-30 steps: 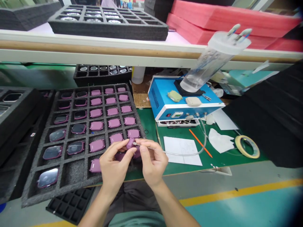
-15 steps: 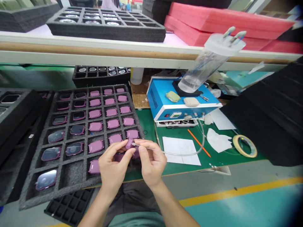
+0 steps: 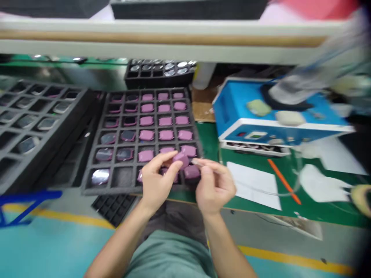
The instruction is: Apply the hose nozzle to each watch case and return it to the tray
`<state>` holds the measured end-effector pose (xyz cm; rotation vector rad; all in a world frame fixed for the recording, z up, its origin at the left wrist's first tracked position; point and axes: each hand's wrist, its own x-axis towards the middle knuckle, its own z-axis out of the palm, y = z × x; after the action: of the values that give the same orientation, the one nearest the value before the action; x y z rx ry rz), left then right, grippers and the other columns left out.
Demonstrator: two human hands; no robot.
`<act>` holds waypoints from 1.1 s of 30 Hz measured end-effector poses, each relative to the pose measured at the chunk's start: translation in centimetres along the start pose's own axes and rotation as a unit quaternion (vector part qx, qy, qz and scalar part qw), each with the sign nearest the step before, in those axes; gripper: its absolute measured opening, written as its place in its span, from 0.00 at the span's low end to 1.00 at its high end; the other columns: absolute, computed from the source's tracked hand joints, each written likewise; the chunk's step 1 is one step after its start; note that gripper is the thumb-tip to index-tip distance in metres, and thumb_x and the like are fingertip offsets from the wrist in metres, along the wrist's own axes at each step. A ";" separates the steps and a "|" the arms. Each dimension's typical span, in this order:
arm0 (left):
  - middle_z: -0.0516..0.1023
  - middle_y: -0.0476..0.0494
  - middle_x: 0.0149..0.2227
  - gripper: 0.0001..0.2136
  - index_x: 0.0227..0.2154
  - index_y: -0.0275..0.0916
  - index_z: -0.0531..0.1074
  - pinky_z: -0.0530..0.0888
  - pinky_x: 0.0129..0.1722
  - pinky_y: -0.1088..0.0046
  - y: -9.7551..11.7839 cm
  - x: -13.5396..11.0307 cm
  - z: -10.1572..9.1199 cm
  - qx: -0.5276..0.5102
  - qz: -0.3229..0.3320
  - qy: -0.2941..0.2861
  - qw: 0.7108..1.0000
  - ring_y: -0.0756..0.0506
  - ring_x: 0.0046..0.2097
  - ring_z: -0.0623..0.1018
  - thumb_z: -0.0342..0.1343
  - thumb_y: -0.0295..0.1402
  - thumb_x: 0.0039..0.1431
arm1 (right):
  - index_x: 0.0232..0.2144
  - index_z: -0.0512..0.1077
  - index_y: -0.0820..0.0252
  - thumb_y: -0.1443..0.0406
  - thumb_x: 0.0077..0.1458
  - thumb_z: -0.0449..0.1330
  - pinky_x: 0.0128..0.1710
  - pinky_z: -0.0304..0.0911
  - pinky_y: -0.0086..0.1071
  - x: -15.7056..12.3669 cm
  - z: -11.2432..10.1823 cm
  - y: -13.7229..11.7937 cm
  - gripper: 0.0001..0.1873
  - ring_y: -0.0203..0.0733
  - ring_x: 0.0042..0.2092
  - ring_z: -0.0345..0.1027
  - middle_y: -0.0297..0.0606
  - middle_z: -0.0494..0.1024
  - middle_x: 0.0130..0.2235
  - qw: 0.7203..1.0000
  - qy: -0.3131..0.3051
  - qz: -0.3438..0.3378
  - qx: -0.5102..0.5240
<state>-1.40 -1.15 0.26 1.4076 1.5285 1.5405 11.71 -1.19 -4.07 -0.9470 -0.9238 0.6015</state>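
Pink rounded-square casing (image 3: 181,159), up over the near right corner of a black foam tray (image 3: 89,185) on the table (image 3: 207,141), pinched between thumb and fingers in the grip of the left hand (image 3: 158,181); right hand (image 3: 214,187) just beside, grip narrow, anything held there too blurred to tell.

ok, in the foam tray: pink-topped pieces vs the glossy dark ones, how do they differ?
The pink pieces show a flat pink top; the glossy dark pieces show a shiny dark face with a thin pink rim. The pink pieces sit in the columns toward the right, the glossy dark pieces in the columns to the left. Both are rounded squares, each in its own cell of the same grey foam tray.
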 end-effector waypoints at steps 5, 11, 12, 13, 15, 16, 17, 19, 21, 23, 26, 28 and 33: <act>0.87 0.41 0.43 0.13 0.47 0.40 0.84 0.80 0.47 0.67 1.4 3.7 -9.8 0.197 0.011 -0.078 0.977 0.42 0.42 0.85 0.63 0.38 0.64 | 0.36 0.78 0.59 0.61 0.59 0.70 0.41 0.84 0.44 -0.4 0.0 -0.1 0.08 0.43 0.36 0.84 0.36 0.84 0.36 0.999 0.036 0.030 -0.005; 0.87 0.42 0.47 0.14 0.44 0.46 0.86 0.79 0.54 0.61 1.6 6.0 -15.2 0.330 -0.024 -0.395 0.857 0.37 0.48 0.85 0.56 0.40 0.65 | 0.36 0.79 0.59 0.60 0.59 0.71 0.41 0.84 0.44 -0.5 0.3 -0.6 0.09 0.42 0.35 0.83 0.37 0.84 0.35 0.998 0.038 0.039 -0.009; 0.87 0.41 0.48 0.15 0.46 0.46 0.86 0.78 0.55 0.59 1.6 6.0 -15.5 0.320 -0.030 -0.395 0.861 0.36 0.50 0.85 0.56 0.41 0.65 | 0.36 0.79 0.59 0.60 0.59 0.71 0.41 0.84 0.44 -0.5 0.3 -0.6 0.09 0.43 0.34 0.83 0.37 0.84 0.35 0.998 0.039 0.038 -0.014; 0.87 0.41 0.48 0.15 0.47 0.46 0.85 0.78 0.56 0.58 1.7 6.0 -15.8 0.303 -0.041 -0.379 0.873 0.35 0.51 0.85 0.57 0.42 0.65 | 0.36 0.79 0.59 0.59 0.59 0.70 0.41 0.84 0.45 -0.5 0.3 -0.7 0.09 0.43 0.34 0.83 0.37 0.84 0.35 0.998 0.041 0.038 -0.020; 0.88 0.39 0.47 0.16 0.48 0.45 0.85 0.79 0.55 0.58 1.5 6.0 -16.4 0.266 -0.060 -0.296 0.915 0.34 0.50 0.85 0.63 0.44 0.60 | 0.36 0.79 0.59 0.59 0.59 0.70 0.40 0.84 0.44 -0.5 0.3 -0.7 0.10 0.43 0.34 0.82 0.37 0.83 0.35 0.998 0.043 0.036 -0.031; 0.88 0.39 0.45 0.16 0.46 0.44 0.85 0.80 0.53 0.58 1.3 6.0 -16.6 0.256 -0.061 -0.235 0.936 0.34 0.48 0.86 0.67 0.44 0.58 | 0.36 0.79 0.59 0.59 0.59 0.70 0.39 0.84 0.44 -0.5 0.3 -0.7 0.10 0.43 0.34 0.82 0.37 0.83 0.36 0.998 0.043 0.038 -0.034; 0.88 0.40 0.43 0.15 0.45 0.44 0.85 0.81 0.52 0.58 1.0 6.0 -16.7 0.254 -0.054 -0.175 0.950 0.35 0.45 0.86 0.69 0.43 0.56 | 0.37 0.78 0.59 0.59 0.60 0.70 0.39 0.83 0.43 -0.5 0.3 -0.6 0.09 0.42 0.33 0.82 0.37 0.83 0.36 0.998 0.042 0.041 -0.033; 0.88 0.42 0.41 0.11 0.41 0.45 0.85 0.80 0.52 0.58 0.1 6.0 -16.3 0.278 -0.019 -0.107 0.954 0.36 0.44 0.85 0.69 0.38 0.55 | 0.39 0.77 0.58 0.60 0.61 0.69 0.39 0.82 0.41 -0.4 0.3 -0.5 0.08 0.40 0.33 0.82 0.35 0.83 0.35 0.998 0.044 0.045 -0.023; 0.88 0.42 0.44 0.09 0.41 0.46 0.85 0.78 0.56 0.56 -0.7 6.4 -15.2 0.332 0.023 -0.141 0.932 0.35 0.48 0.84 0.66 0.34 0.57 | 0.42 0.76 0.58 0.61 0.61 0.68 0.38 0.81 0.38 -0.4 0.4 -0.3 0.09 0.38 0.31 0.81 0.33 0.83 0.34 0.998 0.048 0.040 -0.007; 0.87 0.40 0.48 0.11 0.42 0.45 0.85 0.75 0.59 0.52 -1.4 7.0 -14.0 0.400 0.057 -0.220 0.888 0.32 0.53 0.83 0.64 0.32 0.57 | 0.45 0.75 0.57 0.62 0.61 0.68 0.36 0.80 0.36 -0.3 0.5 -0.2 0.12 0.38 0.30 0.80 0.31 0.83 0.33 0.998 0.053 0.029 0.010; 0.86 0.36 0.51 0.13 0.46 0.43 0.83 0.71 0.60 0.48 -1.7 7.7 -13.0 0.477 0.081 -0.275 0.831 0.30 0.54 0.83 0.61 0.31 0.59 | 0.47 0.74 0.58 0.62 0.61 0.68 0.35 0.79 0.36 -0.2 0.5 -0.2 0.13 0.38 0.29 0.79 0.31 0.82 0.33 0.998 0.054 0.028 0.028; 0.86 0.35 0.50 0.15 0.49 0.42 0.83 0.71 0.60 0.49 -1.5 7.7 -13.0 0.482 0.081 -0.261 0.833 0.31 0.53 0.83 0.58 0.34 0.62 | 0.47 0.74 0.57 0.61 0.62 0.68 0.36 0.79 0.37 -0.3 0.5 -0.3 0.13 0.38 0.30 0.80 0.31 0.82 0.33 0.998 0.050 0.038 0.031; 0.85 0.36 0.54 0.19 0.55 0.37 0.80 0.77 0.55 0.59 -0.9 5.5 -10.1 0.240 0.011 -0.084 0.967 0.37 0.53 0.83 0.51 0.37 0.69 | 0.44 0.75 0.57 0.61 0.65 0.66 0.38 0.79 0.36 -0.4 0.5 -0.5 0.08 0.38 0.32 0.81 0.33 0.83 0.35 0.998 0.024 0.052 0.012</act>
<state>-12.51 0.39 2.97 1.7689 1.8600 1.0615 11.08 -1.56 -3.65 -0.9870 -0.8266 0.6736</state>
